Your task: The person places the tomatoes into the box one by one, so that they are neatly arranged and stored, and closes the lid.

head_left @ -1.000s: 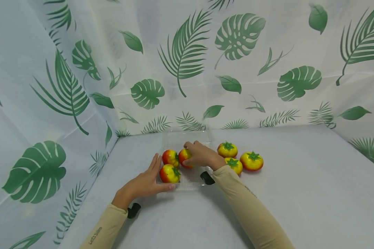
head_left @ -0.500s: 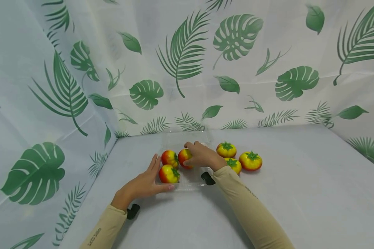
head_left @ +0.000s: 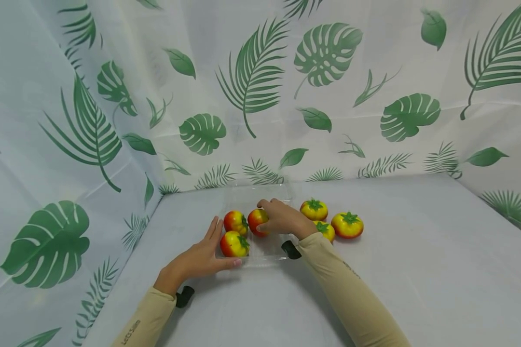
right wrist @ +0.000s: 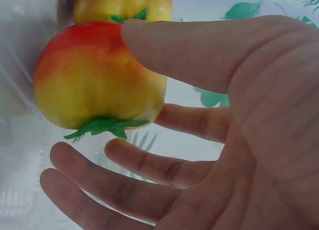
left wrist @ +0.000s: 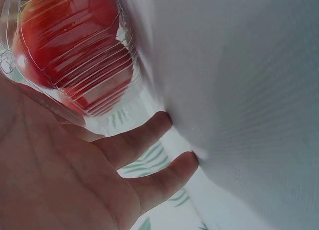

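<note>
A clear plastic clamshell box (head_left: 265, 261) holds two red-and-yellow tomatoes along its left side, a back tomato (head_left: 233, 222) and a front tomato (head_left: 233, 245). My right hand (head_left: 285, 220) reaches over the box and pinches a third tomato (right wrist: 94, 83), with the thumb on one side and a finger behind. Its other fingers stay apart from the fruit in the right wrist view. My left hand (head_left: 198, 261) steadies the box's left front corner, fingers fairly straight. Two of its fingertips touch the table in the left wrist view.
Right of the box stand three more tomatoes: a back one (head_left: 314, 210), a right one (head_left: 347, 225) and one partly behind the right wrist (head_left: 325, 230). The box's lid (head_left: 258, 192) lies folded back toward the leaf-print curtain (head_left: 260, 115).
The head view has shifted slightly. Both hands and the tomatoes keep nearly the same places, and the right hand still pinches its tomato.
</note>
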Demonstrator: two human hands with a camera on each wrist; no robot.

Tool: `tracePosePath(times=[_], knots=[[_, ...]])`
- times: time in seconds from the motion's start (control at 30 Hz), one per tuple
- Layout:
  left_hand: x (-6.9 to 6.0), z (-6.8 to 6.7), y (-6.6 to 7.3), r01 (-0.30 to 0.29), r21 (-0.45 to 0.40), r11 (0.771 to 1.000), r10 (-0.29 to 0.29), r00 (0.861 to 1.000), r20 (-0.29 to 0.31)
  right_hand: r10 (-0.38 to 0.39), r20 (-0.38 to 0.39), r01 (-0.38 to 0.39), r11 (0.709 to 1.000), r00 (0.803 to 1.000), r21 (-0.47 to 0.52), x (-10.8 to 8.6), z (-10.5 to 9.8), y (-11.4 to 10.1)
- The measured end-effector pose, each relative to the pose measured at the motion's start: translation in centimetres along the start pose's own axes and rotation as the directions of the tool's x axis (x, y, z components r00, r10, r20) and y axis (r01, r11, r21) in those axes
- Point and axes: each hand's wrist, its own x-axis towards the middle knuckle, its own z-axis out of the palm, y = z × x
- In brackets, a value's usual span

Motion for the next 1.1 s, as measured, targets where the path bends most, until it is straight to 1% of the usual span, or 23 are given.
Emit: tracePosePath(times=[0.43, 0.63, 0.87, 1.1], knots=[[-0.2, -0.1, 0.4, 0.003, -0.011, 1.000, -0.003, 1.000, -0.005, 0.002, 0.000, -0.002, 1.000, 1.000, -0.001, -0.4, -0.5, -0.4], [-0.1, 0.0, 0.3, 0.001, -0.011, 1.000, -0.001, 1.000, -0.006, -0.020, -0.008, 0.020, 1.000, 1.000, 0.011, -0.8, -0.8, -0.1], [-0.1, 0.0, 0.3, -0.003, 0.007, 1.000, 0.003, 1.000, -0.004, -0.015, -0.039, 0.017, 0.998, 0.999, 0.060, -1.6, -2.1, 0.2], [-0.1, 0.0, 0.3, 0.006, 0.004, 1.000, -0.006, 1.000, 0.001, -0.039, -0.090, 0.046, 0.996, 0.995, 0.073, -2.5, -3.3, 0.5]])
